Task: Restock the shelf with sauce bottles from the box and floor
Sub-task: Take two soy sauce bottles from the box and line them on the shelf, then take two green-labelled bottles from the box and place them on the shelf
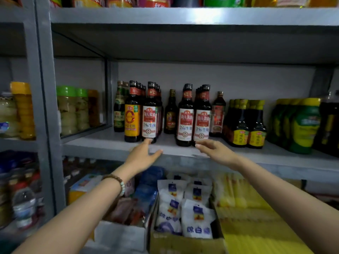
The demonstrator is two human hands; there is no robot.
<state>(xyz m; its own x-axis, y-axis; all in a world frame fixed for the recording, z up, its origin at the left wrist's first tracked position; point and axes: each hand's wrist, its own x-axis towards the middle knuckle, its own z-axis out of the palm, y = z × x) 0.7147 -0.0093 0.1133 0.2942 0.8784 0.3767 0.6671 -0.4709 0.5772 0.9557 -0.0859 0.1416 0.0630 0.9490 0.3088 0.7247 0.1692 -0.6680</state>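
1. Reaching toward the shelf [95, 142], a person's left hand [142, 154] and right hand [214, 149] hover empty, fingers straight and loosely spread.
2. Sauce bottles [185, 121] stand upright near the shelf's front edge, at the fingertips.
3. Best practice, arguably: push each row back squarely, low on the glass, without toppling neighbours.

Dim, soft overall blur; glare on upper shelf edge [211, 15]; wide-angle edge bending

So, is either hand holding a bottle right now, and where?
Nothing is held: left hand and right hand are open, low by the front bottles.
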